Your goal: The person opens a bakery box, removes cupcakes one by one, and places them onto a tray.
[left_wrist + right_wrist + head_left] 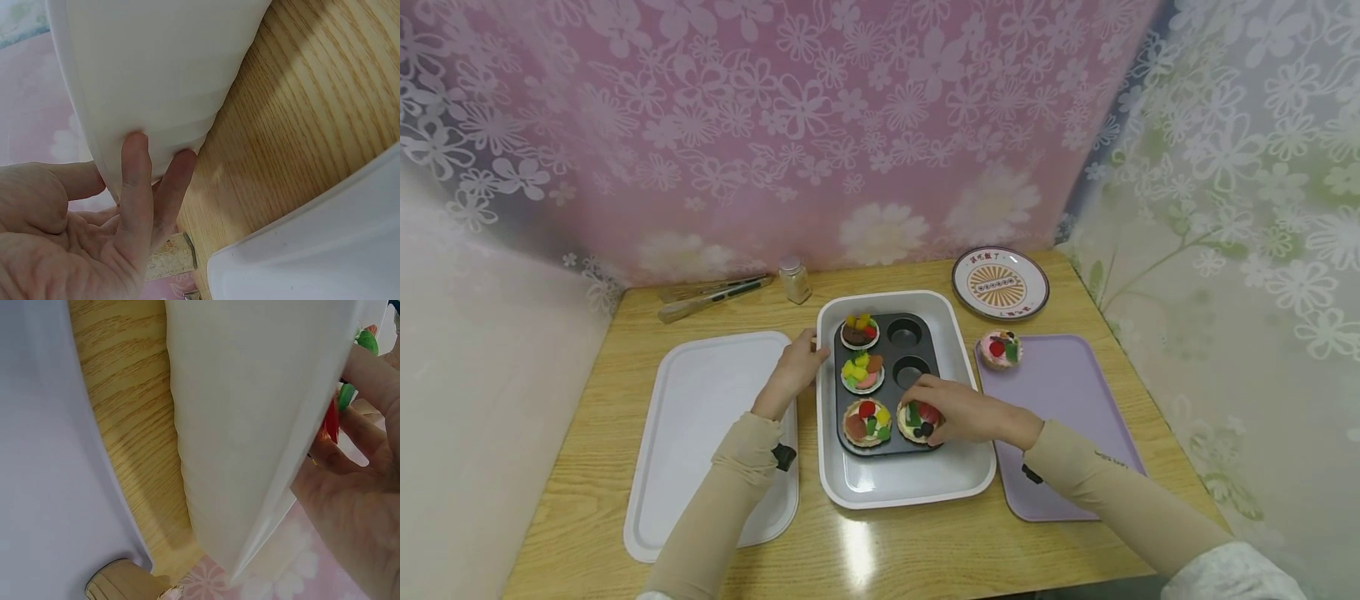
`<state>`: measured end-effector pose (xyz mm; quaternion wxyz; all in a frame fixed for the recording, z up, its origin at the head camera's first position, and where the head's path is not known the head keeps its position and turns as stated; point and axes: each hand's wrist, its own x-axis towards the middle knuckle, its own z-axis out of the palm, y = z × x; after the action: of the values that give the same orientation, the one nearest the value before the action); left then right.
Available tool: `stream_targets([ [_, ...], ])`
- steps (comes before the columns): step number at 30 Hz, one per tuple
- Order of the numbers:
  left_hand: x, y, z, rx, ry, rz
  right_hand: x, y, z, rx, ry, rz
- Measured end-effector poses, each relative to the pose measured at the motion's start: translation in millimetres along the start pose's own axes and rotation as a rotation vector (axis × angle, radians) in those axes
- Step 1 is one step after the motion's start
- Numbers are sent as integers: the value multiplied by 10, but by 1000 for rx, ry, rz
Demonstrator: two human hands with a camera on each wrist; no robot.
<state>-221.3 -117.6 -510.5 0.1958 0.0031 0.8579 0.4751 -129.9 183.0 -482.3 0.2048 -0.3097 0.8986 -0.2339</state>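
My right hand [958, 410] is down in the muffin tin [887, 383], fingers curled round the fruit tart [917, 419] in the front right cup — the wrist view shows red and green bits of topping between my fingertips. My left hand [793, 367] rests against the left wall of the white tray [910, 479] that carries the tin; its fingers [139, 181] lie straight and flat on the tray's side, gripping nothing.

Three more tarts sit in the tin's left column: one at the back [860, 331], one in the middle [862, 371], one at the front [868, 421], just beside the tart I hold. The two cups behind my right hand are bare (dark metal shows).

On the worktop [925, 550], a white lid [700, 433] lies left of the tray and a purple tray [1067, 417] lies right of it, with another tart [1000, 348] at its far left corner. Behind that stands a patterned plate [1000, 283] — and further left, a small jar [793, 279] and a pair of tongs [711, 296].
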Motion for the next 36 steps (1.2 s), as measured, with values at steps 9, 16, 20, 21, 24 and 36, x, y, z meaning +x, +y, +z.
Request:
stream_targets([
  [9, -9, -15, -2, 2, -9, 9, 6, -2, -8, 25, -17, 22],
  [16, -22, -23, 11, 6, 3, 25, -3, -3, -66, 102, -27, 36],
  [20, -29, 3, 1, 9, 10, 31, -8, 1, -97, 122, -8, 49],
  [21, -28, 8, -3, 10, 10, 31, -10, -1, -106, 127, 7, 49],
  [24, -24, 8, -6, 10, 4, 25, -30, -35, -164, 156, 62, 50],
  [36, 23, -51, -20, -41, -11, 13, -223, -24, -676, 69, 401, 43],
])
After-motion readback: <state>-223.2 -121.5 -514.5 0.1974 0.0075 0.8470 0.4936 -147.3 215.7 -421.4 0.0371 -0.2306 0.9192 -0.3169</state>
